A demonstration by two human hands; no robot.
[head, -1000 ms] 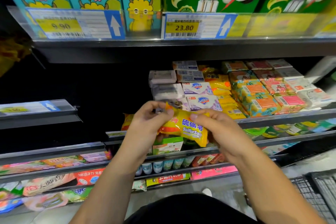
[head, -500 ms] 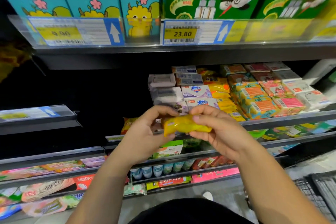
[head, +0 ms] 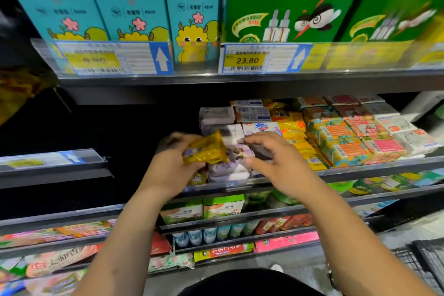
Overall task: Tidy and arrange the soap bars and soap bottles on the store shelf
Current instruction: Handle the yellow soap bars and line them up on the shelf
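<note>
My left hand (head: 171, 168) grips a yellow wrapped soap bar (head: 206, 151), tilted, just in front of the soap shelf (head: 360, 168). My right hand (head: 278, 161) is off that bar, and its thumb and fingers curl round a white-and-purple soap pack (head: 258, 151) on top of a front stack (head: 225, 173). Behind it lie white boxed soaps (head: 262, 127). A row of yellow soap bars (head: 292, 127) runs back beside them, then orange-green packs (head: 341, 149) and pink packs (head: 382, 146). The view is blurred.
The shelf above carries teal boxes (head: 129, 5) and green boxes (head: 288, 7) behind price tags (head: 247, 60). Lower shelves hold green-white boxes (head: 223, 209), small bottles (head: 209, 235) and flat packets (head: 60, 264). A black wire basket (head: 422, 269) sits at the lower right. The shelf's left part is dark.
My right hand has let go of the yellow soap bar and moved right onto the white-and-purple pack. My left hand carried the bar forward to the shelf, and the view moved closer.
</note>
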